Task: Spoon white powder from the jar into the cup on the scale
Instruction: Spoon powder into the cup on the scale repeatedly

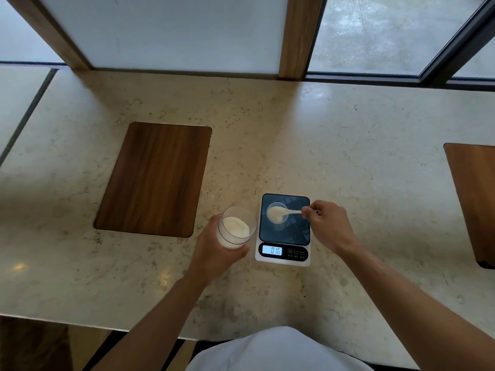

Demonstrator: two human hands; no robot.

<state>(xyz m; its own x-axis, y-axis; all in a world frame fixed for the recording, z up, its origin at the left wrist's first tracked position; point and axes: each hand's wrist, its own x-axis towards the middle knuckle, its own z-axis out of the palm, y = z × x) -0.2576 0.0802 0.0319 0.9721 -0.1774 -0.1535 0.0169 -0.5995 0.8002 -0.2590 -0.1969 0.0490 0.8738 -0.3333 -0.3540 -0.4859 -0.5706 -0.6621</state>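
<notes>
A clear jar (235,227) partly filled with white powder is tilted toward the right, gripped from the left by my left hand (214,250). Just right of it lies a small kitchen scale (284,236) with a dark glass top and a lit display. A small clear cup (277,213) stands on the scale's far left corner. My right hand (328,224) pinches the handle of a white spoon (290,212); its bowl, heaped with powder, is over or inside the cup.
The marble counter (348,145) has a dark wooden inlay panel (155,178) left of the jar and another wooden panel (474,196) at the right edge. Window frames with wooden posts run along the far side. The counter's near edge is close to my body.
</notes>
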